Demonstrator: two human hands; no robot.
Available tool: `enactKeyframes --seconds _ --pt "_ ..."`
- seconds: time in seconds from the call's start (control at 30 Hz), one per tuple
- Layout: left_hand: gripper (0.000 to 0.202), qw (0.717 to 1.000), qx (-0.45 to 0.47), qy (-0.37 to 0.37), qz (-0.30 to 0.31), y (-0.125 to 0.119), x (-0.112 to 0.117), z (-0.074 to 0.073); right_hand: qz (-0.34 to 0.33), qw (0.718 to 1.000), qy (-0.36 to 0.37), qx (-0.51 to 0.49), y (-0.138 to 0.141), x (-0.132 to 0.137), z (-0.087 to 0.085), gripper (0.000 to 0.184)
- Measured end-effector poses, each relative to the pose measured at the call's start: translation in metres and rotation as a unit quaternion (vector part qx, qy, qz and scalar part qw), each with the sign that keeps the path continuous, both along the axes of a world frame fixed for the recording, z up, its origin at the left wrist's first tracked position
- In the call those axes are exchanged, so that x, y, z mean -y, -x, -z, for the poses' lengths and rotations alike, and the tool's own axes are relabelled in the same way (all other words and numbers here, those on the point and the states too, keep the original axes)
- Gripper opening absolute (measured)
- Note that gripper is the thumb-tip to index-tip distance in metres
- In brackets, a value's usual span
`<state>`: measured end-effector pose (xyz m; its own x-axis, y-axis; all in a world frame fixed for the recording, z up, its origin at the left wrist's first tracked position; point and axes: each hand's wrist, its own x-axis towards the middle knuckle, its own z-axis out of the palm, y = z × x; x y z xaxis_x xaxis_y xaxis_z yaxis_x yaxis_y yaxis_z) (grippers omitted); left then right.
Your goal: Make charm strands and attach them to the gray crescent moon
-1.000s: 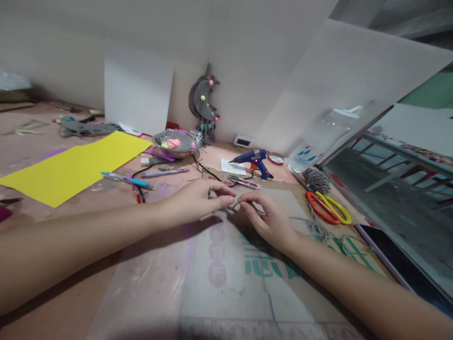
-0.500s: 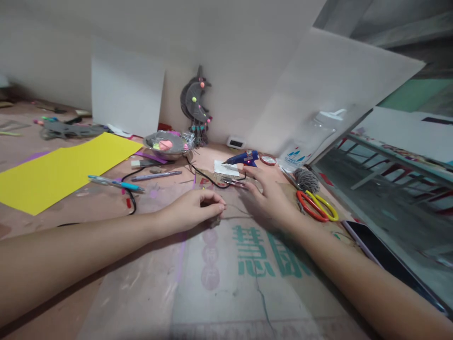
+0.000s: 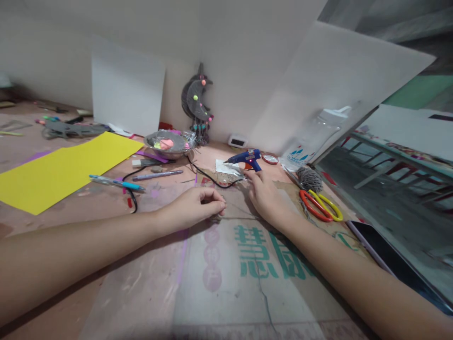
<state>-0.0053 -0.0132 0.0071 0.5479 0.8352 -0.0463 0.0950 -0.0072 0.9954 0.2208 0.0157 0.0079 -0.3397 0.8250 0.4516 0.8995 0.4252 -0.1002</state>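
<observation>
Glue gun (image 3: 249, 157): blu, red lt on | nr R hand (image 3: 264, 194)

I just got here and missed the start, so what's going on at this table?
A person works bare-handed over a clear plastic sheet. The left hand is closed in a pinch; whatever it may hold is too small to make out. The right hand is stretched forward close to the blue glue gun; whether it grips anything is unclear. Scissors and a grey yarn ball lie off to the right.
</observation>
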Motion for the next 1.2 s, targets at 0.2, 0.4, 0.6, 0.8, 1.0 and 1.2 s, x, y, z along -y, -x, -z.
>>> enactKeyframes --seconds 0.2,0.4,0.6,0.8,1.0,1.2 --pt "0.02 0.995 0.082 0.043 -0.041 0.002 -0.001 -0.001 -0.068 0.975 0.061 -0.201 0.016 0.051 -0.046 0.032" --pt "0.019 0.988 0.115 0.052 -0.088 0.004 -0.007 0.002 -0.122 0.963 0.187 -0.151 0.031 0.073 -0.027 0.028" --pt "0.02 0.984 0.138 0.069 -0.085 0.003 -0.006 0.002 -0.098 0.958 0.216 -0.162 0.029 0.055 -0.01 0.027" --pt "0.022 0.994 0.1 0.035 -0.039 0.004 -0.002 -0.003 -0.12 0.958 0.165 -0.203 0.032 0.056 -0.007 0.026" --pt "0.018 0.996 0.08 0.025 -0.035 0.004 -0.004 0.0 -0.136 0.97 0.132 -0.151 0.03 0.055 0.0 0.026" --pt "0.016 0.996 0.08 0.024 -0.014 0.003 -0.004 0.004 -0.139 0.975 0.112 -0.132 0.027 0.054 0.003 0.026"
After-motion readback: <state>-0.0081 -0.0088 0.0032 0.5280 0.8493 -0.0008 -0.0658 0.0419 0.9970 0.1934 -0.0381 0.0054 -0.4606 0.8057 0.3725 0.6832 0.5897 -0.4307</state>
